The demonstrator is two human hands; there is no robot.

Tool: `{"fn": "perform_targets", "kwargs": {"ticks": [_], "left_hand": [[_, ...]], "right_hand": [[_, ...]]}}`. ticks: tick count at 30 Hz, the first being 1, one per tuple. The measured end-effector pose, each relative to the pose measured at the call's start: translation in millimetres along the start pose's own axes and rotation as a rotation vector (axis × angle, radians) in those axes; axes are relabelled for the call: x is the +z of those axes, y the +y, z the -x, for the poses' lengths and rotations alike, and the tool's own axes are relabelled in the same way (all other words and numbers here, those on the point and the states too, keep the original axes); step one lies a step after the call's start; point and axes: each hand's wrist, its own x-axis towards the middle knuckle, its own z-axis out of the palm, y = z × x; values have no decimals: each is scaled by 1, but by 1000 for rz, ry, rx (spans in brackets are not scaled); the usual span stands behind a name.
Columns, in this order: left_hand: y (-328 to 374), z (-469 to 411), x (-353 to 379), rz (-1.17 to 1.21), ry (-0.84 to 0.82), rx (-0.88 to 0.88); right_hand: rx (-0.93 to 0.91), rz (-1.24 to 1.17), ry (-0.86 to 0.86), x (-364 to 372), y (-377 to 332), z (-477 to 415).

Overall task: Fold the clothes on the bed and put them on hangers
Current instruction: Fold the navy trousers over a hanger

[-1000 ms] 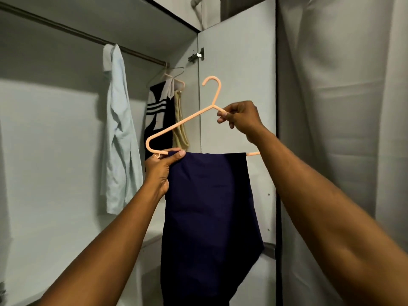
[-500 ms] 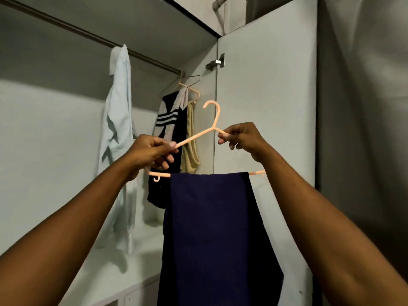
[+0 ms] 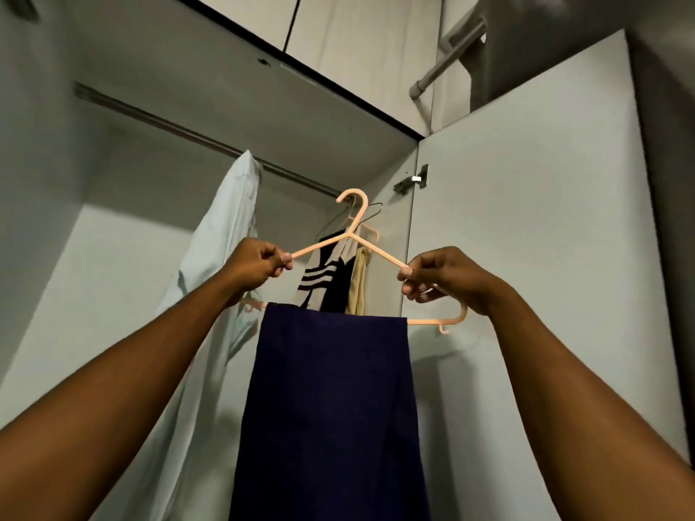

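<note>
Two pinches: left grip and right grip clamp hanger arms; tilting could slide navy trousers off the bar.

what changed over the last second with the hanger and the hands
The left hand left the lower corner of the peach plastic hanger and now pinches its left sloped arm. The right hand slid from the neck out along the right arm. The hanger tipped level and rose toward the metal wardrobe rail. The folded navy cloth stays draped over the bar; the pale blue shirt still hangs behind.
</note>
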Motion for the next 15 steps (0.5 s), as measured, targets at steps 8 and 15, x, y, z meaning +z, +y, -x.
{"fn": "perform_targets", "kwargs": {"ticks": [8,15], "left_hand": [[-22,-88,-11,-177,-7,51],[-54,-152,-3,-344,56,13]], "right_hand": [[-93,-172,329,25,26,-64],[-84,-89,468,45,-4,-142]]}}
